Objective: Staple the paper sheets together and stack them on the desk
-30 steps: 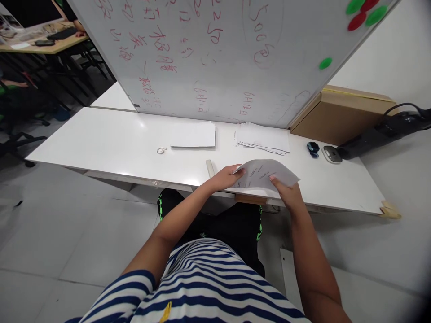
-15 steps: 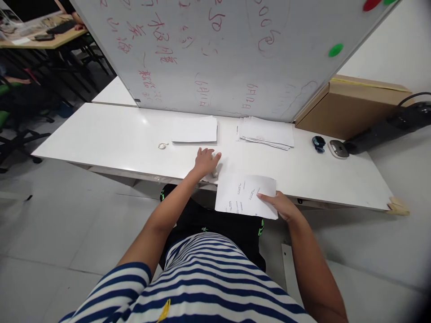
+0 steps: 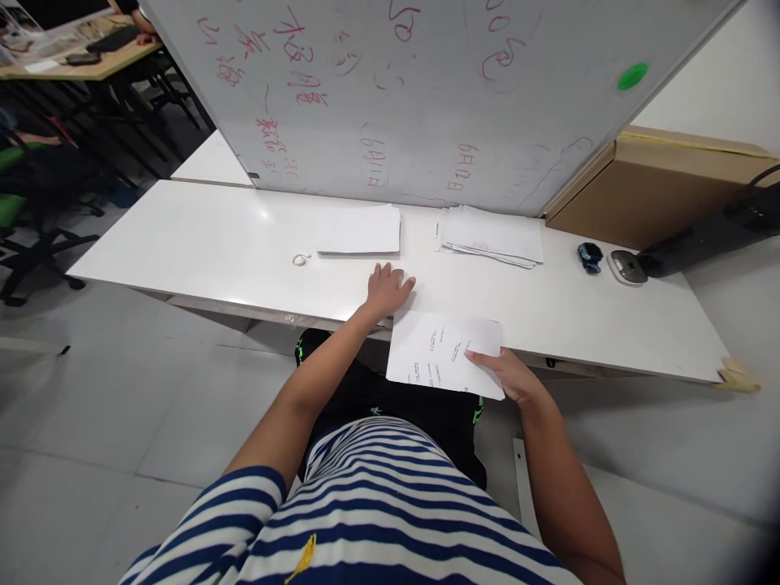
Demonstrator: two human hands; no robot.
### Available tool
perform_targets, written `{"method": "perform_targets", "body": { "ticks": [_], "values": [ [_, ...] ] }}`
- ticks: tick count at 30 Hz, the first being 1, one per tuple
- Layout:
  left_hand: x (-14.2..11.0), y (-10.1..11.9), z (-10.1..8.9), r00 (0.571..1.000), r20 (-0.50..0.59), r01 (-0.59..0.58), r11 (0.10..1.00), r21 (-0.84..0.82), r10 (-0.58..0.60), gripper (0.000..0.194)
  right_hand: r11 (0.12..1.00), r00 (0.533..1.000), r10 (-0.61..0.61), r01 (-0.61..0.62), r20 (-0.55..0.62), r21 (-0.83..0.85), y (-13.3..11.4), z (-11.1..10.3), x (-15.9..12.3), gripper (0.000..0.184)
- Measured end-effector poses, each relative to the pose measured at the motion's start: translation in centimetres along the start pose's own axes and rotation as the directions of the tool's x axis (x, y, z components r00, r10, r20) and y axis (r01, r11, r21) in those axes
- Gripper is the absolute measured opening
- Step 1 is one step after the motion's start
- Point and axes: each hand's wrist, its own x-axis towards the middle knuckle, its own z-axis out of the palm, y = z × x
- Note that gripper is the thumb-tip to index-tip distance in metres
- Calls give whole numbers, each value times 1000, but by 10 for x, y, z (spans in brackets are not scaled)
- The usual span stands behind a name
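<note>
My right hand [image 3: 513, 374] grips a few printed paper sheets [image 3: 442, 353] at their right edge, thumb on top. The sheets hang out over the desk's front edge, lying roughly level. Over the white desk, just beyond the far left corner of those sheets, my left hand [image 3: 387, 291] has its fingers spread, palm down. Nothing shows in it, though the space under the palm is hidden. Beyond its fingertips lies a neat white paper stack [image 3: 359, 230]. A looser paper stack [image 3: 491, 236] with uneven edges sits further right, against the whiteboard's foot.
A whiteboard [image 3: 420, 89] with red writing stands along the desk's [image 3: 201, 244] back. A small white cord loop [image 3: 301, 259] lies left. Rightward are a dark blue watch [image 3: 590, 256], a grey-and-white device [image 3: 627, 266] and a cardboard box [image 3: 658, 191]. Another person's hand [image 3: 146, 37] rests on a far table.
My left hand has shifted slightly right and flattened toward the desk. The sheets in my right hand stay nearly still. The view has turned a little.
</note>
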Motion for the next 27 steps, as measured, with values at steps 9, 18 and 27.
{"method": "perform_targets", "body": {
  "ticks": [9,18,27],
  "values": [
    [2,1,2,1000,-8,19,1000,-5,-19,63,999,999,34,-35,33,32,3,21,5,52],
    [-3,7,-10,998,-37,35,976,-216,-44,53,999,999,39,-39,11,-5,13,21,5,52],
    [-118,-28,-7,876,-248,33,565,-824,-413,36,1000,1000,-15,15,24,9,32,21,-10,56]
  ]
}}
